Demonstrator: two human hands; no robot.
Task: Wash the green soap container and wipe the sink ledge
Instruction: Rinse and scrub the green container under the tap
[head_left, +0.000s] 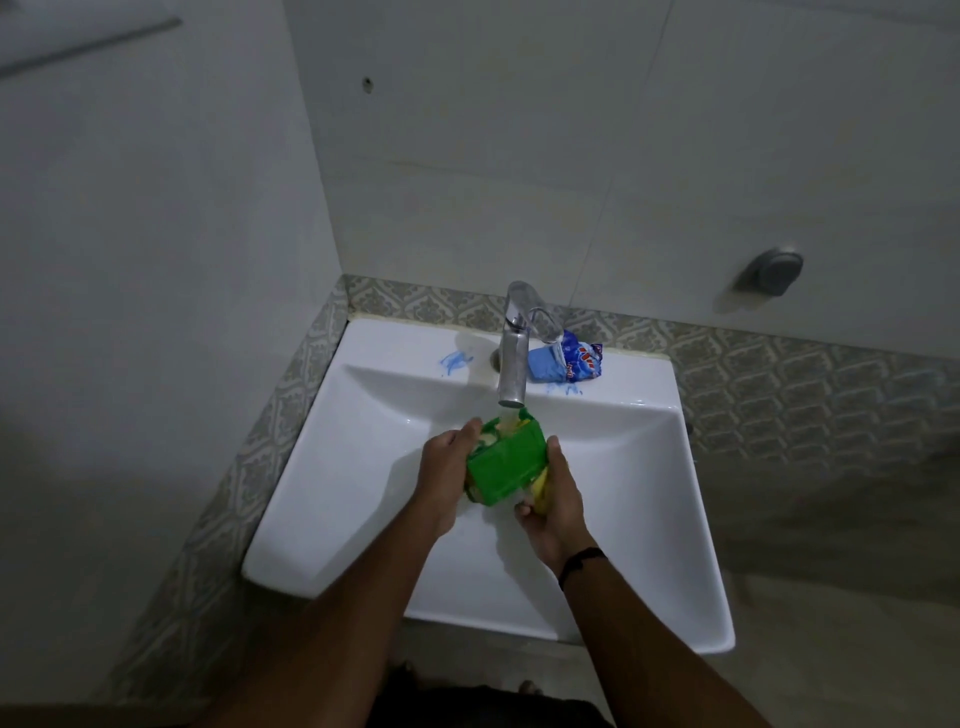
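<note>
The green soap container (506, 462) is held over the white sink basin (363, 467), right under the chrome tap's (514, 358) spout, where water runs onto its top edge. My left hand (448, 473) grips the container's left side. My right hand (553, 499) holds its right side together with something yellow (540, 486), partly hidden by the fingers. The sink ledge (405, 345) behind the tap carries blue smears (454, 361).
A blue soap bar in an opened wrapper (566, 361) lies on the ledge right of the tap. Patterned tile counter (779, 395) surrounds the sink. A grey round fitting (771, 273) sticks out of the back wall. The left wall stands close to the basin.
</note>
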